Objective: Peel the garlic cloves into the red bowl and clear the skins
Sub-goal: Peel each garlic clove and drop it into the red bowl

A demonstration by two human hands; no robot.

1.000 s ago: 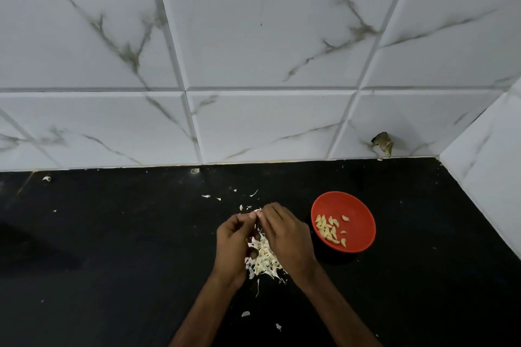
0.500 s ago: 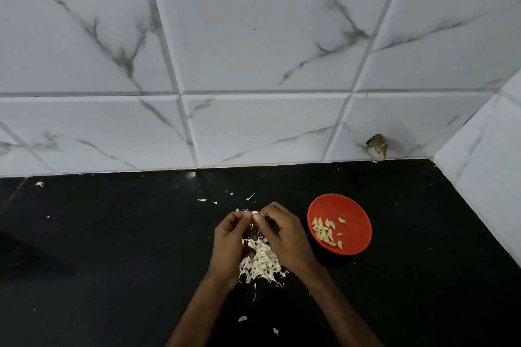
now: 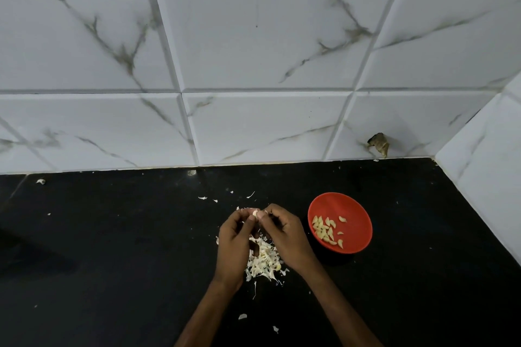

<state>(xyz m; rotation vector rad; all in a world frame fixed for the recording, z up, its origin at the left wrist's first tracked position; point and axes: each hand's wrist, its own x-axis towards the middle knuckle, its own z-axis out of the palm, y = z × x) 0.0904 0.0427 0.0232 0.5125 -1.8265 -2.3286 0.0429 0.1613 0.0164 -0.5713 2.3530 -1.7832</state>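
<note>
Nearest the camera, two loose skins (image 3: 242, 316) lie on the black table (image 3: 112, 248) between the forearms. Beyond them, a pile of skins (image 3: 265, 260) rests on the table, directly under and between both hands. The left hand (image 3: 235, 239) and the right hand (image 3: 284, 236) meet above the far edge of the pile. The left fingers (image 3: 244, 218) and the right fingers (image 3: 270, 213) are curled inward, and their tips pinch one garlic clove (image 3: 255, 213) between them. Whether skin remains on the clove cannot be told.

The red bowl (image 3: 356, 214) stands on the table just to the right of the right hand, apart from it. Peeled cloves (image 3: 325, 229) lie in its left half.

Small scraps (image 3: 202, 198) are scattered on the table past the hands. At the far edge, the table meets a white marble-veined tiled wall (image 3: 253, 36). A brown, ragged patch (image 3: 379, 144) sits low on the wall, behind the bowl.
</note>
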